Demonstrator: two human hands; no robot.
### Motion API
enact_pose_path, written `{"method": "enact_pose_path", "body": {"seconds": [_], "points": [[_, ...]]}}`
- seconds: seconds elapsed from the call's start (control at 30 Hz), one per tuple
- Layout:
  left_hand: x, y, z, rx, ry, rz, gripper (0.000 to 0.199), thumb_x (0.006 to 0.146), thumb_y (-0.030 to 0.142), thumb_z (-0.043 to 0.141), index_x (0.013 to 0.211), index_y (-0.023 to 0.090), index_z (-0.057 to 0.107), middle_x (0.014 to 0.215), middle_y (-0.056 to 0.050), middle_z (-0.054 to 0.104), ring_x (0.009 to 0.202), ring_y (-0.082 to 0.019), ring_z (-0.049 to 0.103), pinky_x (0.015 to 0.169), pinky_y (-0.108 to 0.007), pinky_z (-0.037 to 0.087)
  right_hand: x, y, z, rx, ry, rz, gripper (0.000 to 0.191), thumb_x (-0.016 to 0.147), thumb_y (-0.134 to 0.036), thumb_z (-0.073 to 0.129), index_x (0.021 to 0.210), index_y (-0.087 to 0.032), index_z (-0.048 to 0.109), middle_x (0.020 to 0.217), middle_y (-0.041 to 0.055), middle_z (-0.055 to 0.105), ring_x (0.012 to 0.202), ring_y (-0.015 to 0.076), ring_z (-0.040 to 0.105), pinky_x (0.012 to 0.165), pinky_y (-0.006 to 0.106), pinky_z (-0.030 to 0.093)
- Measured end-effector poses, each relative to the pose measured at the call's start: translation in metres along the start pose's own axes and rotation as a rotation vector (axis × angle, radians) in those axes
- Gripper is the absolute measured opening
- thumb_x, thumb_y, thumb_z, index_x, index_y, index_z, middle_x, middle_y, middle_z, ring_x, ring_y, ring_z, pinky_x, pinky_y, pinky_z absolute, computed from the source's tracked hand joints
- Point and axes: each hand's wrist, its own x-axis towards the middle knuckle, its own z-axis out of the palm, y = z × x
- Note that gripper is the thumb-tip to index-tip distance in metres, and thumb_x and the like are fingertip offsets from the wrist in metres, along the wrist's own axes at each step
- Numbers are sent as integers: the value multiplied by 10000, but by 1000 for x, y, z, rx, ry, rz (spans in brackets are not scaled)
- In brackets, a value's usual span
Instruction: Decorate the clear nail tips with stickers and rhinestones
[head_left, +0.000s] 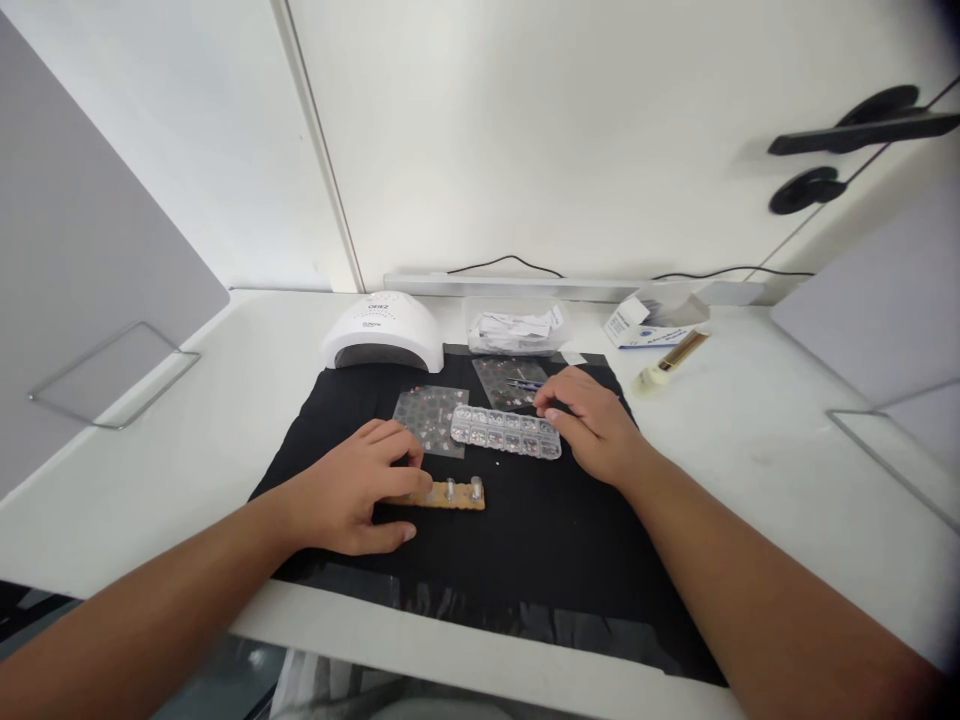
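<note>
Head view. The left hand (pixel 367 485) lies over the left part of a tan strip (pixel 463 503), which sits on the near half of a black mat (pixel 547 550). Its fingers are curled and its thumb stands well away from the index finger, leaving a wide gap; the index fingertip is at the strip. To the right of that finger, 2 glossy nail tips (pixel 476 488) stand upright on the strip.

The right hand (pixel 585 415) is at the right end of a clear case (pixel 505 431) divided into 2 rows of 6 compartments with small pieces inside. Thumb and index finger are close together, the gap narrow. Tweezers (pixel 523 384) project leftward from behind these fingers; whether they are gripped cannot be told.

The case overlaps a patterned sheet (pixel 427 418) at its left; a 2nd sheet (pixel 491 378) lies behind it. Along the back stand a white lamp (pixel 384 330), a transparent tub (pixel 517 349) of packets and a printed carton (pixel 660 338). Near the carton, a bottle (pixel 649 381) with a gold cap lies on the white table (pixel 225 420).
</note>
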Motion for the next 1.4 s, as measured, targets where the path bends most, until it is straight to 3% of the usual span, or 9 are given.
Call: {"method": "enact_pose_path", "body": {"seconds": [1.03, 1.4], "points": [[1, 1, 0, -3, -6, -7, 260, 806, 311, 656, 1045, 213, 635, 1021, -63, 515, 926, -216, 470, 858, -391, 336, -1, 3, 1, 12, 6, 4, 104, 879, -143, 452, 861, -195, 541, 811, 32, 536, 801, 226, 491, 712, 351, 376], [1, 1, 1, -14, 6, -3, 275, 790, 293, 668, 1047, 209, 618, 1014, -62, 514, 920, -223, 479, 849, -400, 341, -1, 0, 2, 39, -68, 65, 128, 848, -151, 495, 956, -194, 550, 897, 42, 557, 866, 241, 504, 764, 379, 405]]}}
